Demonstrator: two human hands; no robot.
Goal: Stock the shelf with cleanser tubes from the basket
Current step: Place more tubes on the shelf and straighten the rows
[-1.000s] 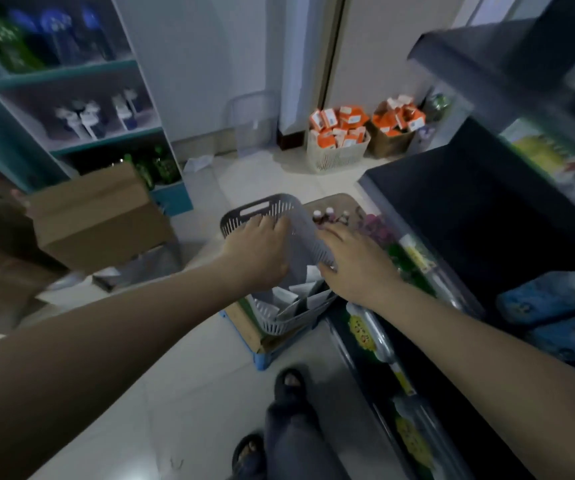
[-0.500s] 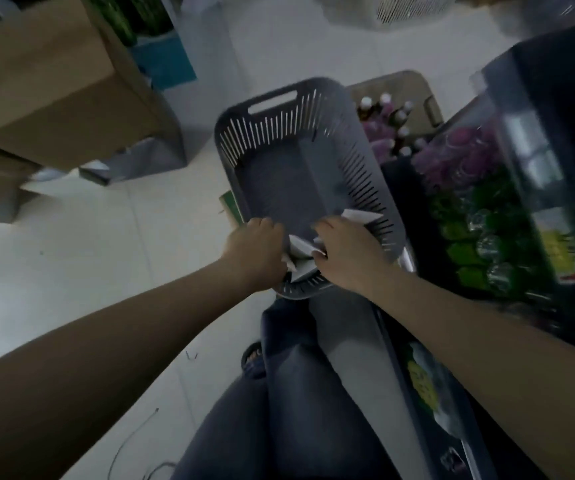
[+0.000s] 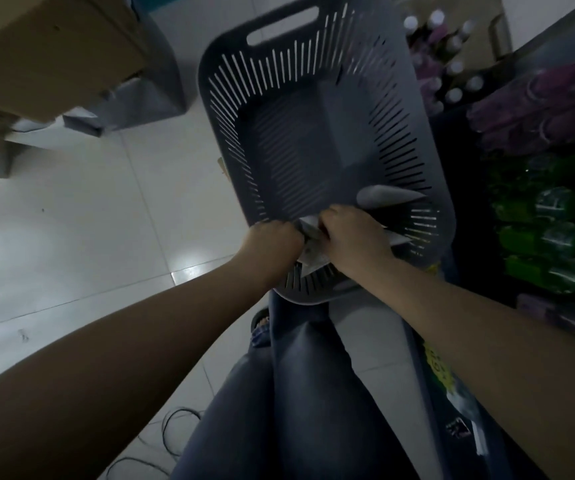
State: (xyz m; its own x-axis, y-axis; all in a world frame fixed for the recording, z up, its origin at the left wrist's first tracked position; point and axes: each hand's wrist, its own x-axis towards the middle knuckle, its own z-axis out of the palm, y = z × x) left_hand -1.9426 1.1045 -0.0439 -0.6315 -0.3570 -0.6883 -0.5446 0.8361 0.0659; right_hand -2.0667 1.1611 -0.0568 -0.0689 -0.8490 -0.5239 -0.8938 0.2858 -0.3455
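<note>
At the near end of the grey slotted basket [image 3: 314,109], both hands are down among the last pale cleanser tubes [image 3: 308,261]. The left hand [image 3: 272,245] is curled, its fingers hidden against the tubes bunched at the near wall; it seems to be closing on them, though the grip itself cannot be seen. The right hand [image 3: 352,242] is likewise curled over the same bunch, knuckles up, with pale tube ends showing on either side of it. One more tube [image 3: 388,196] lies loose just beyond the right hand, against the basket's right wall. Otherwise the basket floor is bare, so the job looks far along.

The step in hand, as I judge it, is gathering the remaining tubes. What comes next calls for a firm hold on the bunch, a clean lift over the rim, and a turn to the dark shelf [image 3: 535,209] on the right, where green bottles [image 3: 553,237] and purple packs [image 3: 539,109] already sit.

No writing on the tubes can be read. A yellow label [image 3: 437,365] on the shelf edge carries print too blurred to make out.
</note>
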